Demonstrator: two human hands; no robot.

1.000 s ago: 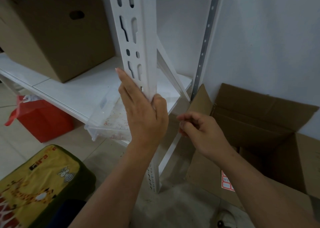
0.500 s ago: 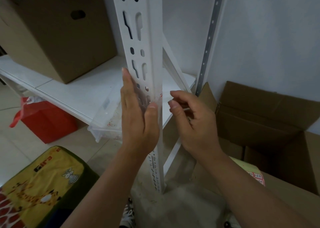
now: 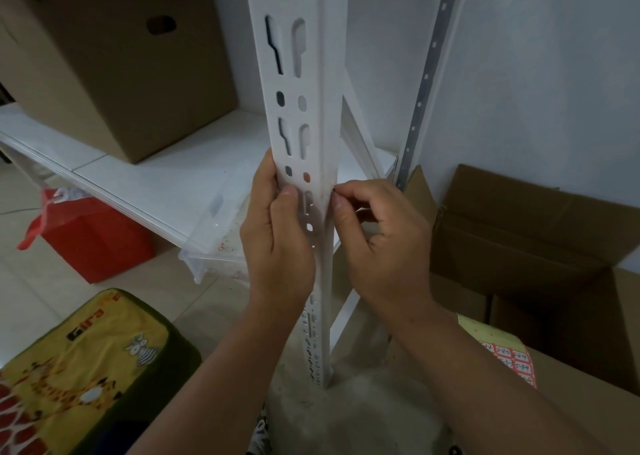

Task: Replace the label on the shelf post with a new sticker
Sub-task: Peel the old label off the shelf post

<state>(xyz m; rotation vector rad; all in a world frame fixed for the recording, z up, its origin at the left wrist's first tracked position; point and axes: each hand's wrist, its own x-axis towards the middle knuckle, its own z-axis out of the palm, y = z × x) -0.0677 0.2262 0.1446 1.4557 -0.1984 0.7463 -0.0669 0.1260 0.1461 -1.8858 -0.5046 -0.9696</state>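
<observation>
Your left hand (image 3: pixel 277 243) wraps the white shelf post (image 3: pixel 304 108) from its left side, fingers behind the metal and the thumb (image 3: pixel 285 200) pressed flat on the slotted front face. Your right hand (image 3: pixel 384 243) sits at 3 o'clock of the post, fingers curled, thumb and forefinger pinched together right at the post's right edge; a faint reddish smear shows on the metal there, but whether a label is caught in that pinch you cannot tell — it is too small and hidden by the fingertips.

The sticker sheet (image 3: pixel 512 361), red-bordered labels on a pale yellow backing, lies at 4 o'clock on the flap of the open cardboard box (image 3: pixel 540 247) just beside your right forearm, which crosses in front of it.

Behind the post at 10 o'clock a closed cardboard box (image 3: pixel 114 67) stands on the white shelf board (image 3: pixel 156 177). A clear plastic tray (image 3: pixel 214 243) pokes out under that board, touching distance from your left wrist. A red bag (image 3: pixel 93 243) sits on the floor at 9 o'clock — and a yellow giraffe-print cushion (image 3: pixel 83 375) at 7 o'clock.
</observation>
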